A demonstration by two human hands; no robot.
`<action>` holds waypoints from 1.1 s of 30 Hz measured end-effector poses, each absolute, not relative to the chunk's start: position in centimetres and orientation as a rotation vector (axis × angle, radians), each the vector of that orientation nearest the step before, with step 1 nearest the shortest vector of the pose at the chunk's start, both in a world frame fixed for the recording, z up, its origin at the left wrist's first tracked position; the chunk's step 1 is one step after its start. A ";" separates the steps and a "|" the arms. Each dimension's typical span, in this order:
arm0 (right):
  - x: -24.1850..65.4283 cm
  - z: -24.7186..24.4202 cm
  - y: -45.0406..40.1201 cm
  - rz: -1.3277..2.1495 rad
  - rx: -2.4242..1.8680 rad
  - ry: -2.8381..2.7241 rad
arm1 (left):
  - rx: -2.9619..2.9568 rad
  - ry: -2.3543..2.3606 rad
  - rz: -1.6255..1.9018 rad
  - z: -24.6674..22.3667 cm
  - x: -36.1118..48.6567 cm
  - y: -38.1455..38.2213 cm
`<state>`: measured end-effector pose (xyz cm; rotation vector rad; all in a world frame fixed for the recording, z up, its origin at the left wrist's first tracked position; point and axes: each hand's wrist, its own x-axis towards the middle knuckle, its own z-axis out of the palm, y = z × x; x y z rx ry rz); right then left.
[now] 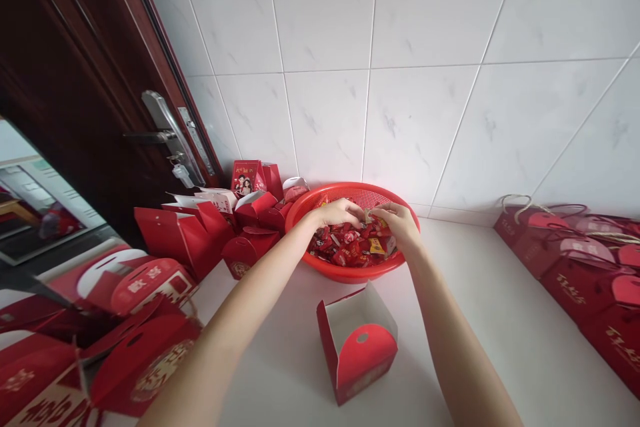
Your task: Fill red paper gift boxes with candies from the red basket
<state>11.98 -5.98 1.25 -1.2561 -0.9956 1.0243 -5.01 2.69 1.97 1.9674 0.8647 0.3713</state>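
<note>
Handling of wrapped sweets (pixel 353 250) in a red basket (pixel 350 275), centre of the frame. The sweets are being reached by both hands and are being judged as only partly dealt with, a large heap being held within the rim. The left hand (pixel 340 212) is being kept half curled over the heap; whether a sweet is being gripped cannot be told. The right hand (pixel 397 221) is being bent inward, its fingertips being brought near a pale wrapper (pixel 369 215); a firm grasp is not being shown. At lower centre, an open box (pixel 367 367) is being supported by the white surface (pixel 280 327); its pale inside is being exposed, its flaps are being left unjoined, and no sweets are being seen within. Further boxes (pixel 190 240) are being grouped at left, several unclosed. Corded boxes (pixel 543 257) are being lined up at right, their contents being hidden.
</note>
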 end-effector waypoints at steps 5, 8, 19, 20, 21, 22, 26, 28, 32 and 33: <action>12.1 1.2 -5.9 1.056 -1.244 -0.979 | 1.957 0.878 0.474 1.8 -5.2 2.8; 12.3 1.1 -5.8 1.089 -1.227 -0.960 | 1.916 0.902 0.543 1.8 -5.2 2.9; 12.5 0.7 -5.3 1.178 -1.108 -0.893 | 1.699 0.722 0.999 1.9 -4.7 2.8; 12.5 0.7 -5.2 1.186 -1.113 -0.894 | 1.708 0.704 1.007 1.9 -4.7 2.8; 12.5 0.7 -5.2 1.193 -1.122 -0.894 | 1.716 0.690 1.009 1.9 -4.7 2.8; 12.5 0.7 -5.3 1.197 -1.132 -0.894 | 1.721 0.679 1.009 1.9 -4.7 2.7; 12.4 0.8 -5.6 1.207 -1.136 -0.947 | 1.696 0.670 0.953 2.0 -4.6 2.4; 12.3 0.8 -5.8 1.239 -1.117 -1.014 | 1.697 0.661 0.894 2.2 -4.5 2.3; 12.4 0.8 -5.9 1.257 -1.072 -1.125 | 1.792 0.657 0.879 2.3 -4.4 2.1; 12.4 0.7 -5.8 1.238 -1.077 -1.129 | 1.817 0.668 0.886 2.3 -4.4 2.1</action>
